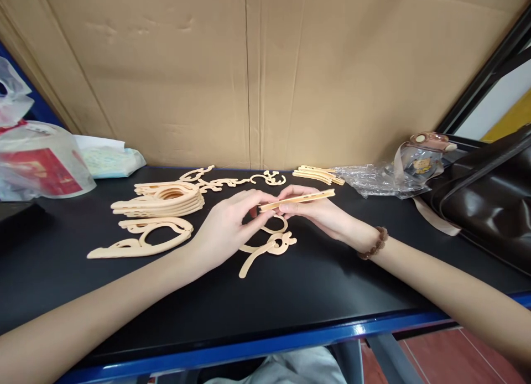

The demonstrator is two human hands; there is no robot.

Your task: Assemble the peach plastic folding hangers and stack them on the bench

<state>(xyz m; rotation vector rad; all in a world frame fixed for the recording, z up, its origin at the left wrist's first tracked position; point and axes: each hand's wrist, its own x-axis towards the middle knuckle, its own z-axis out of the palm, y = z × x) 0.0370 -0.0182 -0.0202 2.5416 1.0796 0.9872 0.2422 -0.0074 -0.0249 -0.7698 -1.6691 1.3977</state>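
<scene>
A slim cream-coloured plastic bar, which looks like a folding-hanger arm [311,197], is held slightly tilted above the table. My right hand [317,212] grips its middle between thumb and fingers. At the bar's left end, the thumb and fingers of my left hand [228,221] close on it; the exact contact is partly hidden. Beneath both hands lie loose curved hanger parts [251,261], partly covered by my left hand. Left of my left hand are a pile of folded hangers [166,206] and another folded hanger [136,248] nearer me.
Along the back lie curved hanger pieces [224,182], hook parts [269,178] and several straight arms [317,174]. Clear plastic wrap [369,179] and a dark bag [489,190] sit at right. A tape roll [70,160] and a soft packet [112,160] stand left. Cardboard [249,79] rises behind.
</scene>
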